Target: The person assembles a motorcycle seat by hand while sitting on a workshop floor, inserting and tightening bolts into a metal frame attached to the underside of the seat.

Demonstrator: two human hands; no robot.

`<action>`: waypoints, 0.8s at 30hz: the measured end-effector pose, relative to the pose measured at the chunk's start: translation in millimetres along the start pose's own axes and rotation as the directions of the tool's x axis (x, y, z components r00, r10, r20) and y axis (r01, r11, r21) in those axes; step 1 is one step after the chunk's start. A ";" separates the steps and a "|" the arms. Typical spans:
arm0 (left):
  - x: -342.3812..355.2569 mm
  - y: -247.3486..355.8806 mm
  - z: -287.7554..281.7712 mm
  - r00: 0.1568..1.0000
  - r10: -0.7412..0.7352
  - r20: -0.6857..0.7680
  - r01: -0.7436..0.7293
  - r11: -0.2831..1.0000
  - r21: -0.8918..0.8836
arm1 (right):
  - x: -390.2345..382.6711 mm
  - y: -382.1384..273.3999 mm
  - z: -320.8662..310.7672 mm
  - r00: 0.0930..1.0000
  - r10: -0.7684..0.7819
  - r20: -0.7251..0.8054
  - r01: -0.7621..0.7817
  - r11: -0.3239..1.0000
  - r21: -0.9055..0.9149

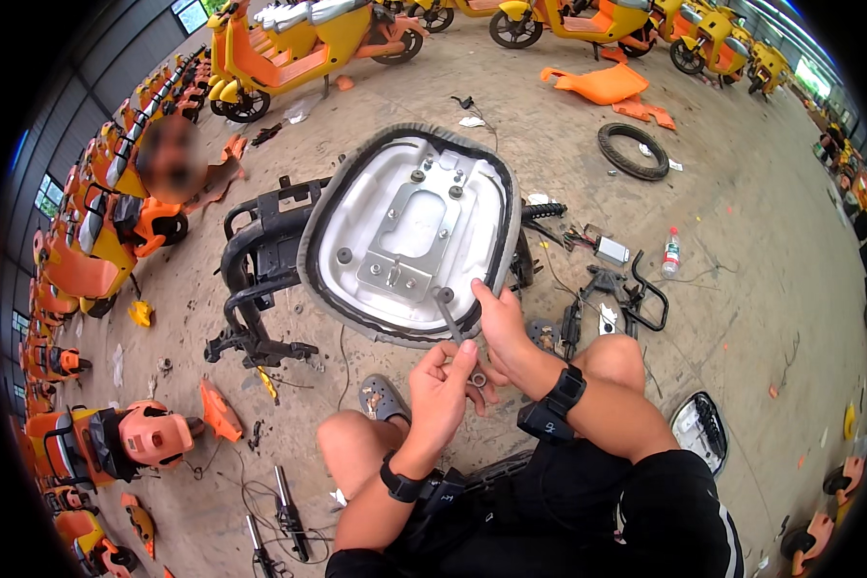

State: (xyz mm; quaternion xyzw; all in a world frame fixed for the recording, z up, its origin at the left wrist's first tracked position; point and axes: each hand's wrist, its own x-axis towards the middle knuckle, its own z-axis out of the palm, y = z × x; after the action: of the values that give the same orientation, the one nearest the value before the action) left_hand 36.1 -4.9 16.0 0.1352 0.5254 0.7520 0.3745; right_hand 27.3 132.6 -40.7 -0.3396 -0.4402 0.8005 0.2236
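Note:
An upturned seat (pixel 347 212), with a white plastic underside, grey edge and metal bracket (pixel 405 262), sits over a black scooter frame (pixel 260 226). My left hand (pixel 445 385), below the seat, is closed on a silver wrench (pixel 450 318). The wrench's upper end reaches a round black fitting at the lower right of the seat's underside; its ringed lower end shows beside my fingers. My right hand (pixel 506 337) grips the seat's lower right rim with its thumb on top; some of its fingers are hidden underneath.
Yellow and orange scooters (pixel 289 53) line the back and left. A tyre (pixel 634 169), orange panels (pixel 597 85), a bottle (pixel 671 252), a controller box (pixel 612 250), bent black tubing (pixel 645 294), another seat part (pixel 698 433), shock absorbers (pixel 287 511) and cables lie around me on the concrete floor.

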 end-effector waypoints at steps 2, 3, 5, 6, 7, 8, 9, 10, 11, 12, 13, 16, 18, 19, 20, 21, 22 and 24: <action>1.9 -2.7 1.0 0.996 0.030 -0.088 -0.025 0.998 0.065 | 2.6 2.7 -2.2 1.000 0.009 0.008 -0.009 1.000 0.003; 2.6 -2.1 3.2 0.993 0.048 -0.110 -0.038 0.995 0.092 | 3.5 2.9 -3.1 1.000 0.013 0.010 -0.013 1.000 0.006; 4.9 0.8 8.1 0.985 0.086 -0.152 -0.064 0.987 0.147 | 3.6 2.6 -4.1 1.000 0.008 0.014 -0.008 1.000 0.008; 6.8 1.2 8.4 0.980 0.093 -0.174 -0.067 0.986 0.151 | 1.9 0.6 -2.7 1.000 0.006 0.016 -0.007 1.000 0.010; 9.0 1.5 8.6 0.976 0.100 -0.195 -0.070 0.986 0.154 | -0.3 -2.1 -1.9 1.000 0.028 0.004 -0.028 1.000 -0.014; 11.1 1.7 9.0 0.970 0.106 -0.216 -0.073 0.985 0.158 | -3.4 -5.8 -1.7 0.999 0.050 -0.009 -0.050 0.998 -0.038; 12.6 2.5 10.6 0.965 0.131 -0.226 -0.092 0.980 0.176 | -7.1 -10.8 0.2 0.997 0.070 -0.019 -0.072 0.995 -0.062; 14.1 2.9 12.8 0.959 0.155 -0.235 -0.110 0.975 0.194 | -9.0 -12.6 1.1 0.997 0.072 -0.013 -0.072 0.996 -0.046; 14.6 3.1 14.0 0.953 0.180 -0.244 -0.129 0.969 0.212 | -10.7 -13.6 1.7 0.997 0.073 -0.009 -0.073 0.997 -0.030; 15.2 2.8 14.1 0.955 0.178 -0.239 -0.128 0.969 0.212 | -12.1 -15.4 2.4 0.997 0.073 -0.004 -0.073 0.997 -0.013; 16.0 2.1 13.8 0.956 0.177 -0.234 -0.127 0.969 0.212 | -14.2 -18.4 3.2 0.996 0.094 -0.002 -0.094 0.995 -0.010; 17.7 -0.6 15.6 0.957 0.160 -0.242 -0.120 0.978 0.169 | -15.9 -21.6 2.5 0.994 0.107 0.001 -0.107 0.994 -0.004; 17.7 -3.7 17.5 0.952 0.171 -0.255 -0.135 0.979 0.152 | -11.6 -16.4 2.5 0.999 0.051 0.010 -0.051 0.999 -0.008; 17.0 -6.1 18.5 0.946 0.191 -0.263 -0.153 0.976 0.157 | -12.6 -17.4 2.9 0.998 0.066 0.017 -0.066 0.998 0.004; 16.6 -7.5 18.6 0.940 0.210 -0.270 -0.171 0.972 0.163 | -14.3 -19.6 3.3 0.996 0.081 0.025 -0.082 0.997 0.015; 17.0 -8.3 18.4 0.941 0.202 -0.270 -0.165 0.974 0.154 | -15.7 -22.1 3.5 0.995 0.095 0.032 -0.096 0.995 0.026; 17.4 -9.0 18.2 0.943 0.195 -0.270 -0.160 0.976 0.145 | -14.5 -20.9 2.8 0.995 0.098 0.023 -0.098 0.995 0.012; 18.6 -10.5 16.2 0.945 0.177 -0.275 -0.144 0.980 0.137 | -12.4 -18.6 2.6 0.995 0.103 0.007 -0.103 0.995 -0.017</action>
State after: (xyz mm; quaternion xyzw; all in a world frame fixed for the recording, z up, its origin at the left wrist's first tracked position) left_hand 37.4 21.2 9.8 0.0887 0.6037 0.7600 0.2237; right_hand 34.8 132.6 -19.5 -0.3605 -0.4296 0.8087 0.1775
